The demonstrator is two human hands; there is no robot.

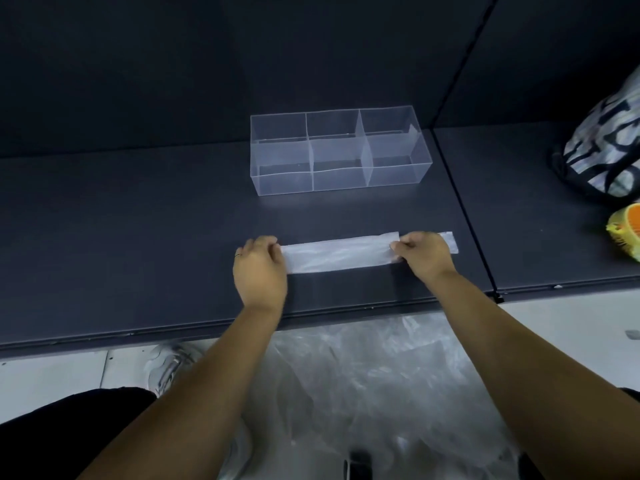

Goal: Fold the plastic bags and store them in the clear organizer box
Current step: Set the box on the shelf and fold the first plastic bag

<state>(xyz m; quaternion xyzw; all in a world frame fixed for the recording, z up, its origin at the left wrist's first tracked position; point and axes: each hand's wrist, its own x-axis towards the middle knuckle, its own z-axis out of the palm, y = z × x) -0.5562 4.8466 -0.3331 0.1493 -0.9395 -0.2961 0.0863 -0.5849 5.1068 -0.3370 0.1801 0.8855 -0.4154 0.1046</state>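
Observation:
A clear plastic bag (337,252), folded into a long narrow strip, lies flat on the dark table. My left hand (260,268) pinches its left end with curled fingers. My right hand (424,252) pinches the strip near its right end, and a short piece of the bag sticks out past that hand. Behind the strip stands the clear organizer box (339,152), split into three compartments with nothing visible inside. Several more loose clear bags (367,382) lie in a heap below the table's front edge, between my forearms.
The dark table (138,244) has a front edge near my forearms and a seam on the right. A patterned black-and-white bag (604,147) and a yellow-orange object (625,230) sit at the far right. A dark wall rises behind the box.

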